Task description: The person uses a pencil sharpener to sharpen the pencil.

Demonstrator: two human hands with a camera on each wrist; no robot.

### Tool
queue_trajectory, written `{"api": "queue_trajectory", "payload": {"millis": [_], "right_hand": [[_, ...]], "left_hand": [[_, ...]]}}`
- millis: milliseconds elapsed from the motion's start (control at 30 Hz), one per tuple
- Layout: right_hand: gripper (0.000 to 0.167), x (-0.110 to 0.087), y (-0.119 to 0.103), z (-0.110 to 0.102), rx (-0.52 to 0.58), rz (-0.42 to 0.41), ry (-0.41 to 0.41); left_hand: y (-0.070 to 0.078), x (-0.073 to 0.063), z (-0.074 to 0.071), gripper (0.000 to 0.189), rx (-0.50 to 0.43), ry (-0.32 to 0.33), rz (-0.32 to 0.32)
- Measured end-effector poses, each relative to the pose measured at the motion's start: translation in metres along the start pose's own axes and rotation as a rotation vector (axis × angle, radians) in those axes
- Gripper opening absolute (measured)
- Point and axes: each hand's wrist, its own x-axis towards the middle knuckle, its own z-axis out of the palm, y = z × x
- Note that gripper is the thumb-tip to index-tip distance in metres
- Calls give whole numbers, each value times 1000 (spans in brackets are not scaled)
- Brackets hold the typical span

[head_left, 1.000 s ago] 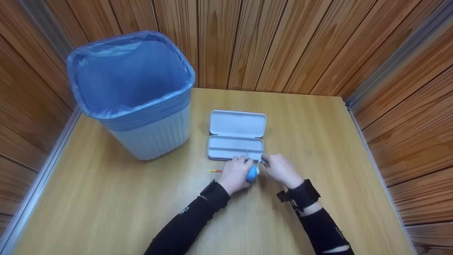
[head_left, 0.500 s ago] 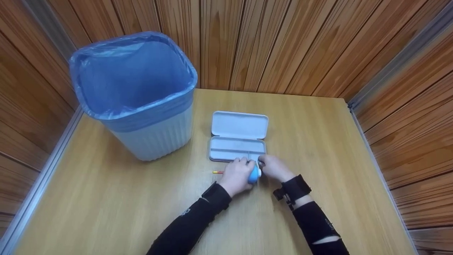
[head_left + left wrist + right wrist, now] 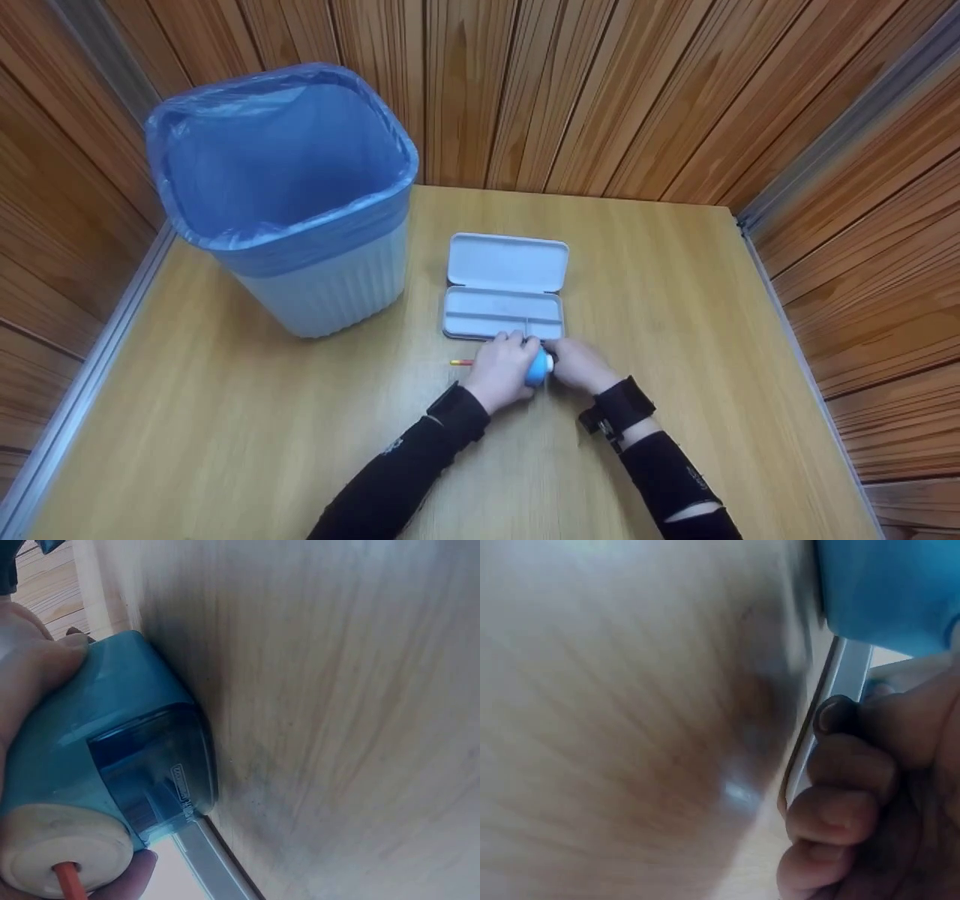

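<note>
My left hand [image 3: 497,375] grips a blue crank pencil sharpener [image 3: 538,367], holding it down on the table. An orange-red pencil [image 3: 70,883] with a yellow end goes into the round cream holder on the sharpener's left side; the left wrist view also shows its see-through shavings drawer [image 3: 154,765]. On the other side, my right hand [image 3: 583,365] has its fingers curled at the sharpener's crank handle, which the fingers mostly hide now. Just beyond both hands lies an opened pencil case [image 3: 507,262], its lid folded back and its lower tray divided into compartments.
A tall white bin [image 3: 337,289] lined with a blue bag [image 3: 300,251] stands at the back left. Wood-panelled walls [image 3: 570,97] enclose the table [image 3: 660,300] at the back and both sides.
The right hand has moved round in a small arc with the crank, leftward and down close to the sharpener. The left hand, sharpener and pencil keep their place.
</note>
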Motion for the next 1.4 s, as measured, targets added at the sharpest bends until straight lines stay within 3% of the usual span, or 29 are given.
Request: {"api": "queue_trajectory", "payload": {"millis": [367, 500, 700, 967, 1400], "right_hand": [[7, -18, -5, 14, -113, -29, 51], [16, -28, -5, 18, -144, -50, 81], [24, -43, -9, 18, -165, -55, 30], [24, -65, -19, 7, -89, -56, -4], [8, -77, -26, -18, -27, -92, 53]], "left_hand": [[0, -1, -2, 63, -3, -17, -7], [1, -1, 0, 64, -14, -22, -10], [2, 0, -1, 63, -21, -39, -17], [0, 0, -3, 64, -18, -49, -17], [0, 1, -4, 65, -18, -77, -19]]}}
